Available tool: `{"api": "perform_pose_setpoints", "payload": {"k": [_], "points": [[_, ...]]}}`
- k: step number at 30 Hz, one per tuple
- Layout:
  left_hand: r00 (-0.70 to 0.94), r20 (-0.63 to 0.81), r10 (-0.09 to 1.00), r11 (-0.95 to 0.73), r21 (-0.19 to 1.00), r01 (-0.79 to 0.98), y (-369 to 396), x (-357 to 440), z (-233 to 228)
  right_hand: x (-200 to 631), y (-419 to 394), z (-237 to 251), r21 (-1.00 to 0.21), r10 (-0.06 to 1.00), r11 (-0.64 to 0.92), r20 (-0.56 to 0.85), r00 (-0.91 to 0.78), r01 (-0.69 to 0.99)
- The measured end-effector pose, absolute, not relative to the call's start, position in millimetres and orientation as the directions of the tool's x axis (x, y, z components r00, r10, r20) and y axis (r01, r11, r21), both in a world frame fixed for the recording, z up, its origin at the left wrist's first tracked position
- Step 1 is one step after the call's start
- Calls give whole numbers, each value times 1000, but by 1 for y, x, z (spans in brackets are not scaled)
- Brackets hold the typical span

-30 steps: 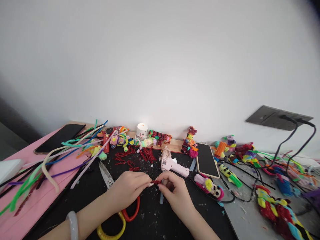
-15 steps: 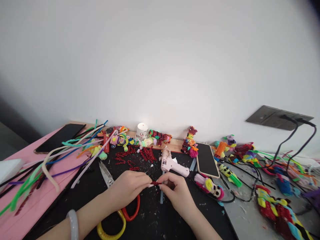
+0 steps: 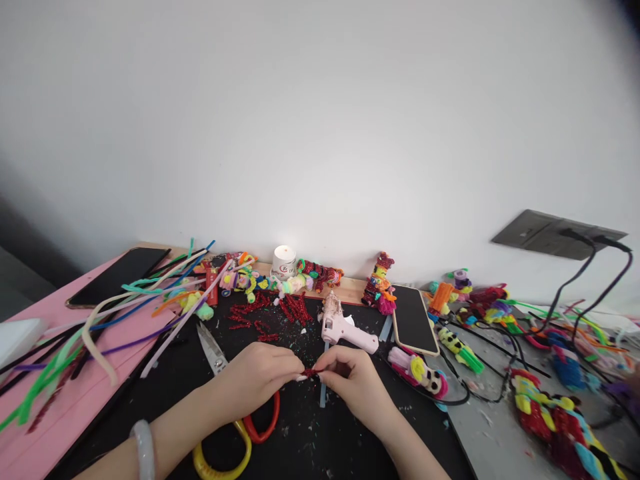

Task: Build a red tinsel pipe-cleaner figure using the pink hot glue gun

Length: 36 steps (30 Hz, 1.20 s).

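Between my two hands is a short piece of red tinsel pipe cleaner (image 3: 311, 372). My left hand (image 3: 267, 370) pinches its left end, fingers closed. From the other side my right hand (image 3: 347, 377) grips it between thumb and forefinger. Just beyond lies a pink hot glue gun (image 3: 347, 331), with a clear glue stick (image 3: 323, 393) running under my right hand. Partly beneath my left forearm are scissors (image 3: 215, 353) with one yellow and one red handle loop. Several cut red tinsel pieces (image 3: 295, 309) lie on the black mat behind my hands.
Loose pipe cleaners (image 3: 100, 320) and a dark phone (image 3: 117, 277) lie on the left. A paper cup (image 3: 284, 262) stands by the wall. A white-edged phone (image 3: 415, 320), several pipe-cleaner figures (image 3: 417, 370) and black cables (image 3: 560, 293) from a wall socket (image 3: 550, 235) are on the right.
Both hands keep their pinch on the red tinsel pipe cleaner, which has shifted very slightly downward. Little else differs.
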<state>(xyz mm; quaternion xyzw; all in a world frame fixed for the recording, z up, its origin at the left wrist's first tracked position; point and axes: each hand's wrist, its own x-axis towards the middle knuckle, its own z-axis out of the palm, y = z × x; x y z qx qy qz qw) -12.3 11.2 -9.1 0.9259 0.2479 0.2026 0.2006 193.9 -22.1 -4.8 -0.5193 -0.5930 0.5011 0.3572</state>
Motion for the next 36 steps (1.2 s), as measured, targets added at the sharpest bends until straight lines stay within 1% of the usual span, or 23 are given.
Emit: {"api": "perform_pose_setpoints", "payload": {"k": [9,16,23,27,31,33,36], "points": [[826,218,520,-798,470,378,12,-12,-7,197,-21,-8,-970,965,-49,-107,-240,237],[829,224,513,-802,470,369,11,-12,-7,197,-20,-6,-971,963,-31,-93,-251,238],[827,222,517,-799,473,373,11,-12,-6,198,-20,-4,-983,955,47,-8,-297,178],[795,244,555,-779,489,394,12,-11,-9,199,-19,-5,-982,961,77,27,-274,175],[744,283,605,-745,532,404,12,-11,-12,198,-18,-5,-972,971,108,58,-232,208],[728,305,614,-740,543,397,12,-11,-13,197,-18,-5,-967,973,119,69,-220,224],[726,329,604,-756,527,389,12,-12,-13,197,-18,-4,-965,973,122,71,-218,232]]}}
